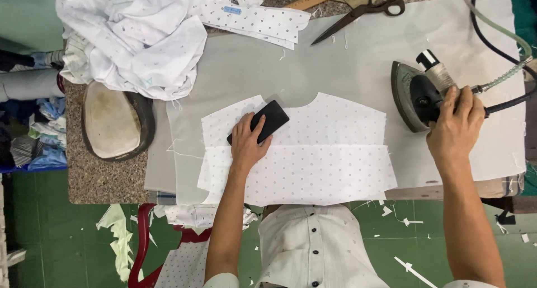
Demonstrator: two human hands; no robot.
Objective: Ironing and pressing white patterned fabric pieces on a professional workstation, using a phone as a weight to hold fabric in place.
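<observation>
While your left hand (246, 145) pressed a black block (260, 122) onto the dotted white fabric piece (313, 165) at the frame's centre, its fingers lay together over the block. Your right hand (456, 123) was at the right edge, fingers clamped on the iron (417, 95), which stood on the grey surface (347, 58) well apart from the fabric. I judged the fold could shift if the block slid, and the iron's hose (503, 75) could snag.

Left hand (246, 145) presses black block (262, 122) on dotted fabric piece (313, 165), frame centre; right hand (456, 125) grips iron (417, 95), right.
</observation>
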